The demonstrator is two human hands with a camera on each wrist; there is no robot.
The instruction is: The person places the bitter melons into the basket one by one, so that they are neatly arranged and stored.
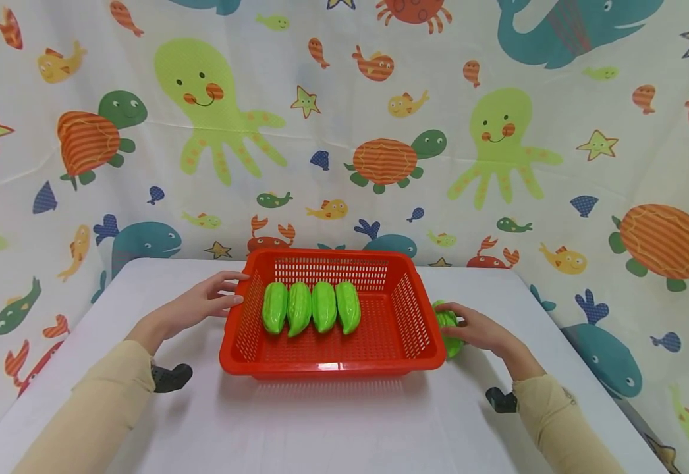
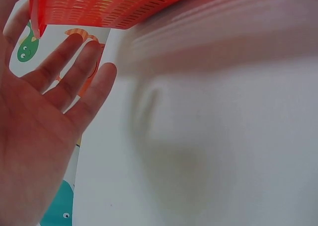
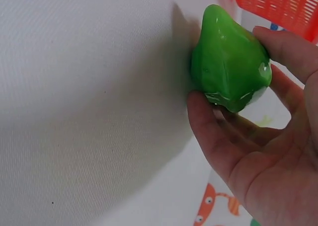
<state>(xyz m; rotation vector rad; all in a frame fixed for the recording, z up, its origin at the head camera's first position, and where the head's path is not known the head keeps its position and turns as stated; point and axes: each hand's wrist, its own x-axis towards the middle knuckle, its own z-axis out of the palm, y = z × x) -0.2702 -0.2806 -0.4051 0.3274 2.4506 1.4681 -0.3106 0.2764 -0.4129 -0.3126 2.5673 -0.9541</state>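
Glossy green, ridged star fruit (image 1: 323, 307), several of them, lie side by side in the left and middle of a red plastic basket (image 1: 335, 367). By the basket's left rim is my left hand (image 1: 202, 301), its fingers extended and spread, holding nothing. To the right of the basket, my right hand (image 1: 482, 329) grips another green star fruit (image 3: 228, 62) between thumb and fingers. This one is close over the white tabletop, its pointed end facing away from the palm in the right wrist view. In the head view, the basket rim and fingers partly cover it.
The basket stands toward the back of a white table (image 1: 332, 428). Behind and beside the table hangs a cloth (image 1: 321, 224) printed with sea animals. Each sleeve has a dark wrist device, one on the left (image 1: 171, 378) and one on the right (image 1: 501, 400).
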